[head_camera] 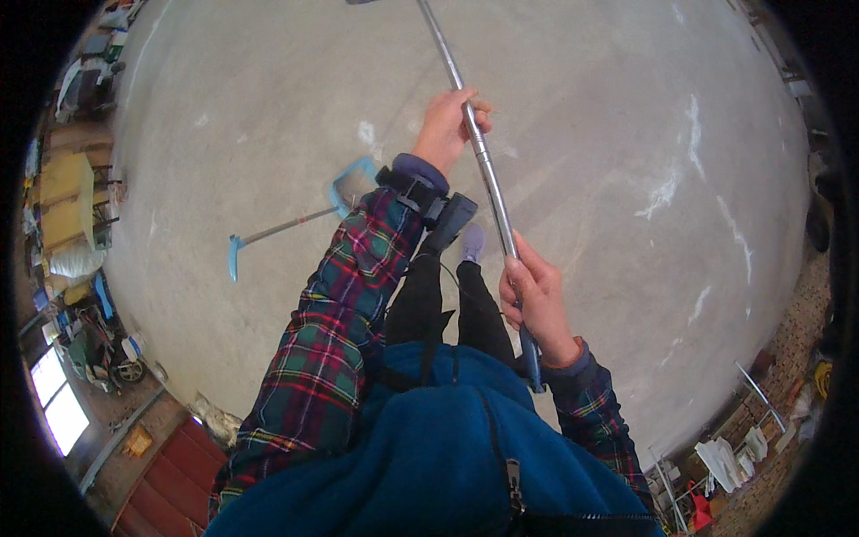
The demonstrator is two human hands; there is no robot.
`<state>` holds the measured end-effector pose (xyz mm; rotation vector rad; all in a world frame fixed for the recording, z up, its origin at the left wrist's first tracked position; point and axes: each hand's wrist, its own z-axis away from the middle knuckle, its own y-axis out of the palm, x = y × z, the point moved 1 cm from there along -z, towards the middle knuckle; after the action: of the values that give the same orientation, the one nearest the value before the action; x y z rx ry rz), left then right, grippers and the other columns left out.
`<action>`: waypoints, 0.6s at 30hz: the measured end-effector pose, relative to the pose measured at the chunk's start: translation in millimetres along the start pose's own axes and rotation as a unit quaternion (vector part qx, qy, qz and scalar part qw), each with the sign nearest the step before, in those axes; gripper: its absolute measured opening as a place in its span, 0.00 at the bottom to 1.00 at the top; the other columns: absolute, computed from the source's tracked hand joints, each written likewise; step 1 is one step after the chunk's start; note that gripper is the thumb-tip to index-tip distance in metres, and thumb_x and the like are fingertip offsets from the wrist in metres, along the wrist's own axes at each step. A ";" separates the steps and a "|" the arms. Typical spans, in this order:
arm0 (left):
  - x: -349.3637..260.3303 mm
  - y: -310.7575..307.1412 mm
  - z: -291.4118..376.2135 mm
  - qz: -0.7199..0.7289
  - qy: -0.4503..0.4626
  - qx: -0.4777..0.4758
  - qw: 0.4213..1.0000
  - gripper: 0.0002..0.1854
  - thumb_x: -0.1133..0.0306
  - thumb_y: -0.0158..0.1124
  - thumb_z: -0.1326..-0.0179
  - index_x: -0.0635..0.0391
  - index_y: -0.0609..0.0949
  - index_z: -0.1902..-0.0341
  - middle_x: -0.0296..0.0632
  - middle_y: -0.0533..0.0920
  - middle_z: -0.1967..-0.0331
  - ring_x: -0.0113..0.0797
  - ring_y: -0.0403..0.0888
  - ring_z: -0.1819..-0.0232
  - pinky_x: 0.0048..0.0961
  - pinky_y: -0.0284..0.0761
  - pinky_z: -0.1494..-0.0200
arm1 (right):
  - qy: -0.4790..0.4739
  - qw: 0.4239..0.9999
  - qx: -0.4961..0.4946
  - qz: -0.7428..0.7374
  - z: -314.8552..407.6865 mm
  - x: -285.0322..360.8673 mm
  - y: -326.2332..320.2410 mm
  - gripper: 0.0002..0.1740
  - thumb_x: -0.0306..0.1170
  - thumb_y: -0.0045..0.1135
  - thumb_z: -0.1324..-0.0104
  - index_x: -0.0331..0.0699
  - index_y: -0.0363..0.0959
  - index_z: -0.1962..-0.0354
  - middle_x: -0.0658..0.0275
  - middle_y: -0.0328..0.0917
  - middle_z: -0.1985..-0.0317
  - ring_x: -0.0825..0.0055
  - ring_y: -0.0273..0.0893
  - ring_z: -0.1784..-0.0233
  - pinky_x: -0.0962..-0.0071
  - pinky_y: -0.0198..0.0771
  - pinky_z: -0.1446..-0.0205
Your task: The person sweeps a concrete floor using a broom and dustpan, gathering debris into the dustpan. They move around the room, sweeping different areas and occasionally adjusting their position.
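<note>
A long shiny metal pole (494,184) slants up across the middle of the view. Around its upper part my left hand (448,124) is closed. My right hand (535,292) grips it lower down, just above the blue end of the handle (531,366) close to my jacket. At the top edge a sliver of a dark head (362,1) shows, and what kind it is I cannot tell. A light blue long-handled dustpan (337,194) lies on the concrete floor left of my feet, its pan partly hidden by my left sleeve.
Stored goods and cardboard (64,201) line the left side, with a wheeled vehicle (100,349) below them. A dark red door (171,480) is at the lower left. White items on a metal rack (725,463) stand by a brick wall (788,443) at lower right.
</note>
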<state>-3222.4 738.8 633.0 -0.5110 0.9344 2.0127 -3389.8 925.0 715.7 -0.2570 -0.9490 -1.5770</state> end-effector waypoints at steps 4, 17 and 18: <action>2.4 9.5 -2.1 0.118 -0.013 -0.019 0.993 0.18 0.52 0.50 0.32 0.54 0.66 0.69 0.28 0.62 0.83 0.18 0.56 0.86 0.17 0.54 0.86 | -0.021 0.995 -0.030 0.089 1.7 -1.9 8.0 0.28 0.31 0.41 0.28 0.41 0.51 0.32 0.72 0.57 0.83 0.87 0.56 0.88 0.86 0.56 0.86; -16.5 11.0 -3.1 0.206 0.026 0.058 0.976 0.21 0.49 0.47 0.31 0.51 0.63 0.74 0.24 0.55 0.87 0.17 0.51 0.89 0.16 0.49 0.89 | 0.047 0.941 0.159 -0.294 -5.0 6.2 8.9 0.28 0.40 0.29 0.25 0.46 0.42 0.30 0.65 0.64 0.82 0.84 0.60 0.90 0.84 0.62 0.89; -18.0 2.8 -2.7 0.208 0.024 0.029 0.977 0.21 0.50 0.47 0.31 0.51 0.63 0.74 0.25 0.55 0.87 0.18 0.51 0.89 0.16 0.49 0.89 | 0.044 0.953 0.156 -0.255 -10.8 3.6 9.6 0.28 0.41 0.29 0.25 0.46 0.42 0.30 0.63 0.67 0.80 0.83 0.63 0.88 0.83 0.65 0.87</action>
<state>-3214.6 726.4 644.0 -0.3532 1.2050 2.3438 -3378.4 915.5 715.2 0.3031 -1.2420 -1.8481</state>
